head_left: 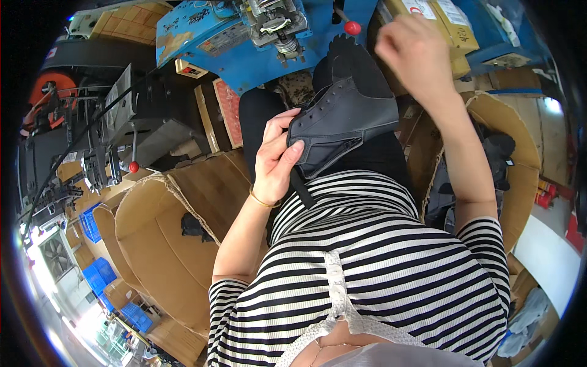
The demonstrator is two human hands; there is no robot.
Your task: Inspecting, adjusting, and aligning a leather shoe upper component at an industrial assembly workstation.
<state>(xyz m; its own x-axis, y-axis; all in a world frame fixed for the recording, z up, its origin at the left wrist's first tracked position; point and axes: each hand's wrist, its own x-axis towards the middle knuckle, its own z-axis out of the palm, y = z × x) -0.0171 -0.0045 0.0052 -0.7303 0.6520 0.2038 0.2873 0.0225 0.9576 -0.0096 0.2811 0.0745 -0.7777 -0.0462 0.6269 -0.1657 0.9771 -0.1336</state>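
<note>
A black shoe upper (348, 116) with a row of lace holes and a toothed edge at its far end hangs over my lap. My left hand (275, 159) grips its left end, thumb on top and fingers wrapped round the edge. Farther up and to the right, my right hand (419, 58) is raised apart from the upper, beside a yellow carton. Its fingers are curled together, and whatever they may hold is hidden. The metal head of a blue machine (278, 27) stands just beyond the upper, with a red-knobbed lever (352, 28) at its right.
A large open cardboard box (165, 244) stands at my left. Another cardboard box (520, 159) with dark pieces inside is at my right. The yellow carton (455, 27) sits at the far right, and a dark machine with a red-knobbed lever (133, 166) is at the left.
</note>
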